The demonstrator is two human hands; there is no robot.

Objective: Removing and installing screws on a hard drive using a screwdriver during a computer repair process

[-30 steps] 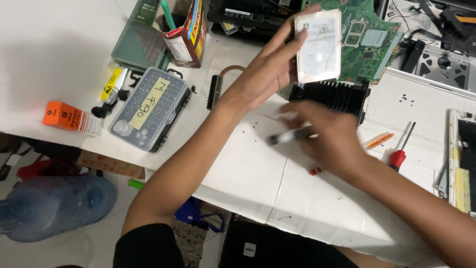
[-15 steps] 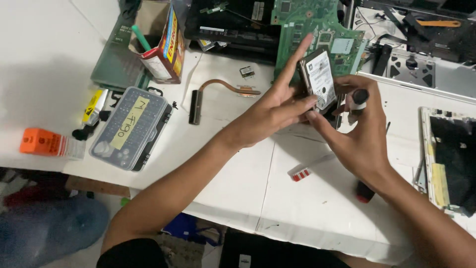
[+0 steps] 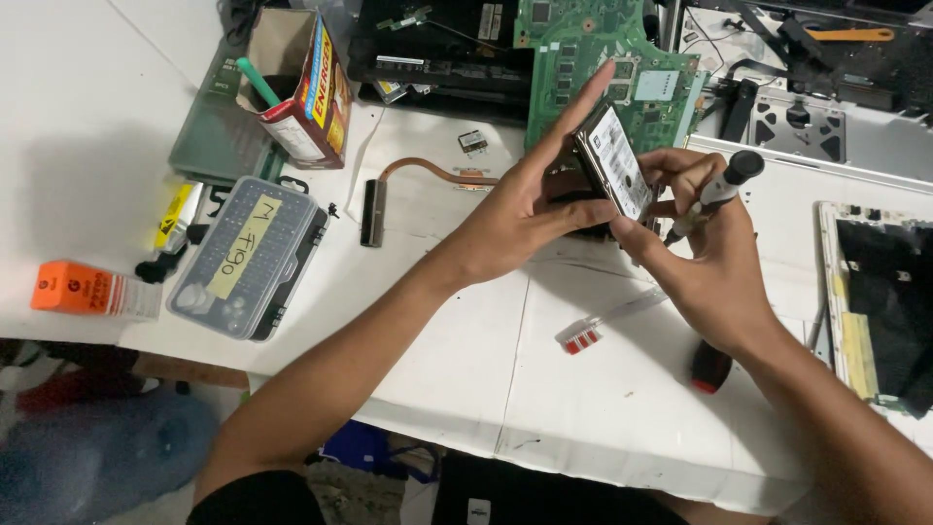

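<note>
We see one hard drive [image 3: 612,163] held tilted on edge just below the green circuit board [image 3: 583,49], long axis running up-left to down-right; our left hand [image 3: 525,209] closes around it from the left, forefinger stretched along its top; our right hand [image 3: 705,258] pinches its lower corner and grips one screwdriver [image 3: 717,192] pointing at it

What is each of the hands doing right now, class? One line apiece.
Left hand: closed on the hard drive, index finger extended.
Right hand: closed on a small screwdriver, its tip near the drive.
</note>
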